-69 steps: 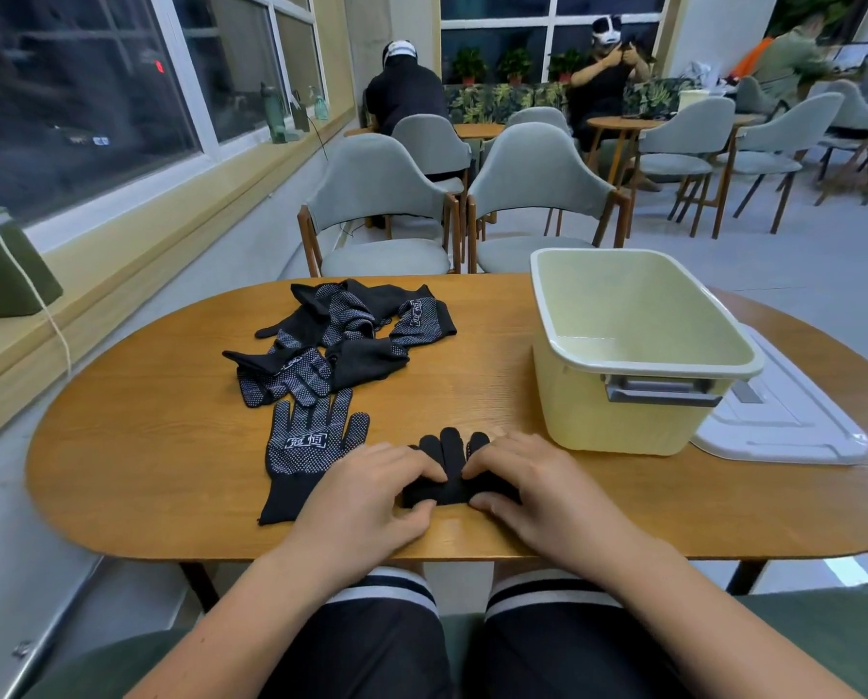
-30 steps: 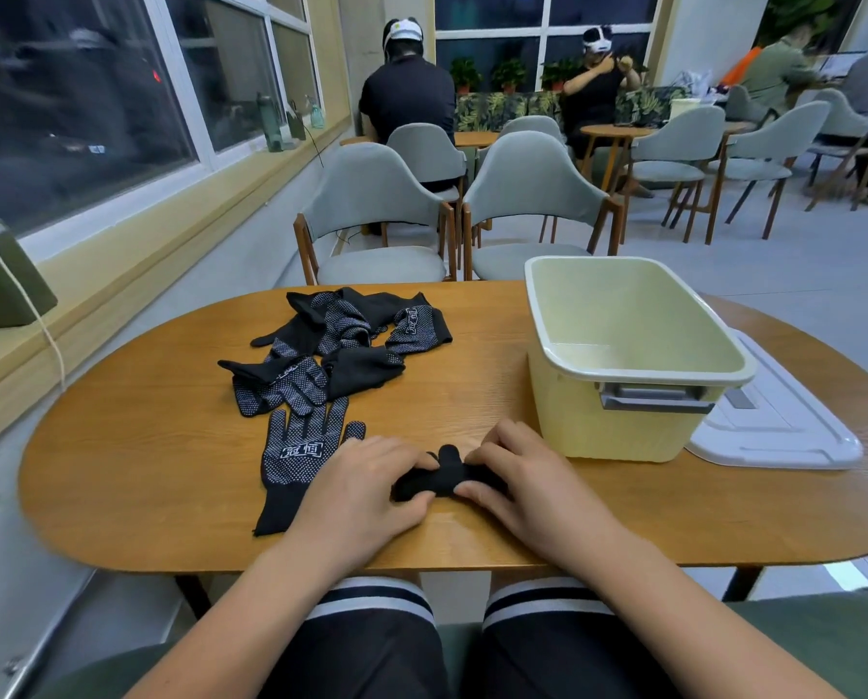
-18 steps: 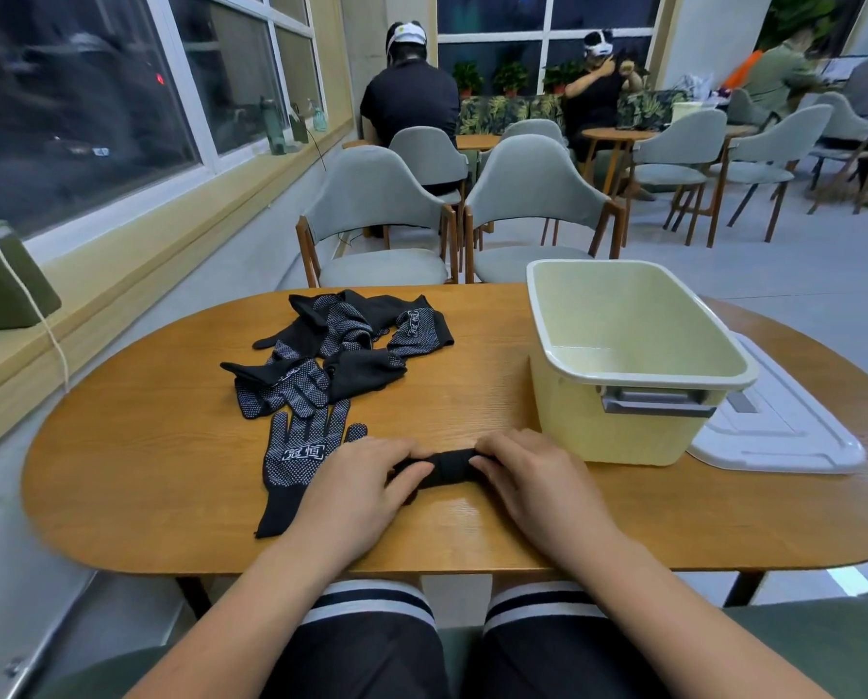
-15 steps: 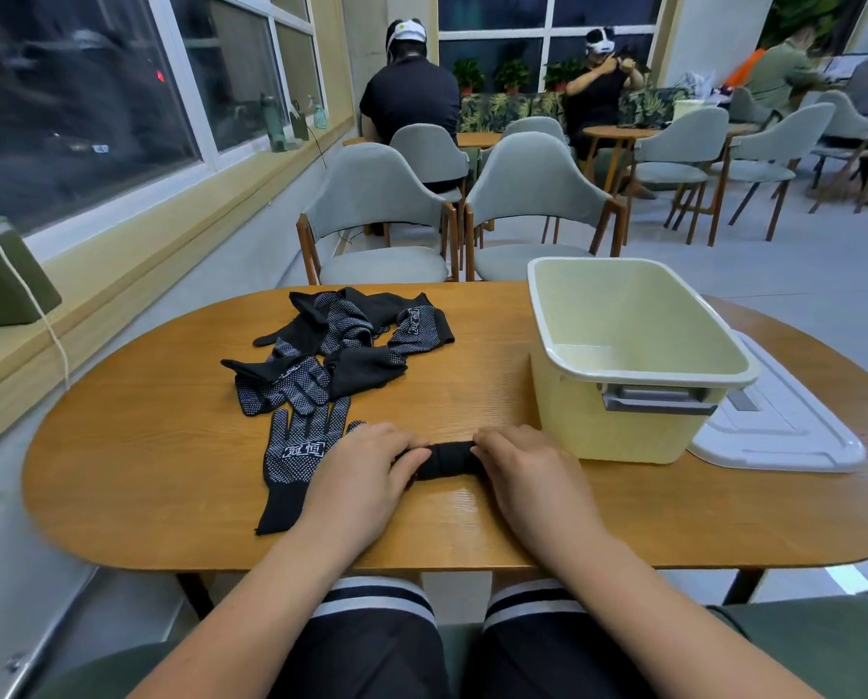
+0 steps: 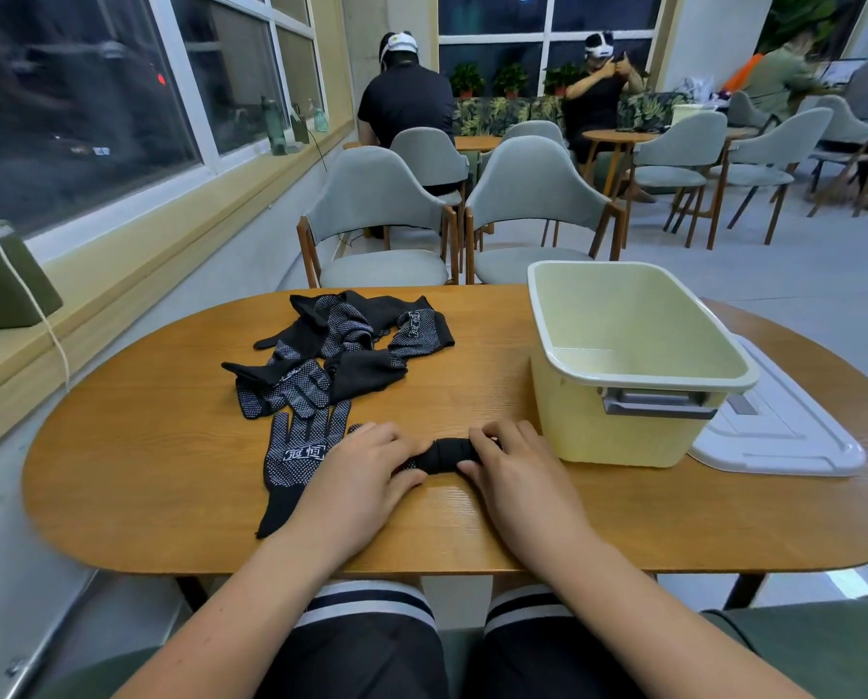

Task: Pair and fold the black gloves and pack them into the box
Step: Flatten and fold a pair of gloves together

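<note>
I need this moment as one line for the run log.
left hand: grips rolled glove bundle | right hand: grips same bundle | box: nothing seen inside | flat glove: beside left hand

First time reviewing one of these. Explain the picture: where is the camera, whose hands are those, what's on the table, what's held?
No machine here: a person works bare-handed, and the single camera sits on their head, looking down at a wooden table. The left hand and right hand each grip an end of a rolled black glove bundle. Left of it lies one flat glove, and behind that a loose pile of gloves. To the right stands the open yellow box, its white lid beside it.
</note>
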{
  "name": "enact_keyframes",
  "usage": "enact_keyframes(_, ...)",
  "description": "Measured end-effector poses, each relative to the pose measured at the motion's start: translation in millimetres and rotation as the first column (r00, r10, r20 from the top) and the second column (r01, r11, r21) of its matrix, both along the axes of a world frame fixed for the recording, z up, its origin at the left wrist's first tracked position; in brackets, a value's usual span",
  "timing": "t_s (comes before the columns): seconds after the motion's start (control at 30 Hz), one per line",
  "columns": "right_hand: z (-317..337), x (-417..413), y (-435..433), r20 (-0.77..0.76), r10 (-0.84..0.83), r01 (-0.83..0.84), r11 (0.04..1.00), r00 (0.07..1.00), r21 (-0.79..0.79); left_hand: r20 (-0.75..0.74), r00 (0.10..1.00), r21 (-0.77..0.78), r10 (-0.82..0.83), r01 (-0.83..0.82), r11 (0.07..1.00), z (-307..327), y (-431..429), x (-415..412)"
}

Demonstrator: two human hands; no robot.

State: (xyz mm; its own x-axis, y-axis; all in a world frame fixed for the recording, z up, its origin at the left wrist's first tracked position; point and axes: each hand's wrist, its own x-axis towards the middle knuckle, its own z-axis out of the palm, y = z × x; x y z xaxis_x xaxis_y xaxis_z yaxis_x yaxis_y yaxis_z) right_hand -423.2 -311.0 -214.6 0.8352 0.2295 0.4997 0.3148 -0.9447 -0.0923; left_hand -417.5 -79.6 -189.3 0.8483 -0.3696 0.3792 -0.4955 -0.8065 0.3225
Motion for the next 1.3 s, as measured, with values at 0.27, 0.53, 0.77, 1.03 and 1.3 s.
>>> enact_keyframes(0.27,2.8,6.6,-3.6,0.070,0.047,-0.046,0.999,0.996,-0.013,-0.019,0.999,-0.013,0.033,-0.033,0.999,5.8,-4.4,7.5)
enact_keyframes(0.53,7.5,8.7,-5.9,-0.042,0.117,-0.113,0.991,0.992,0.075,-0.048,0.997,-0.024,0.068,-0.069,0.997,7.1,-7.5,12.1)
enact_keyframes(0.77,18.8,12.3,-2.4,-0.107,0.134,-0.122,0.985,0.985,0.119,0.011,1.000,-0.002,0.019,-0.019,1.000,8.3,-9.8,16.2)
enact_keyframes(1.03,54.1,9.4,3.4,-0.005,0.162,-0.161,0.985,0.987,0.063,0.066,0.997,-0.041,-0.037,0.040,0.998,46.7,0.0,15.5)
enact_keyframes(1.3,147.7,3.8,-3.8,0.163,0.136,-0.142,0.989,0.977,0.030,0.172,0.983,-0.042,-0.070,0.079,0.996,142.1,-7.6,15.5)
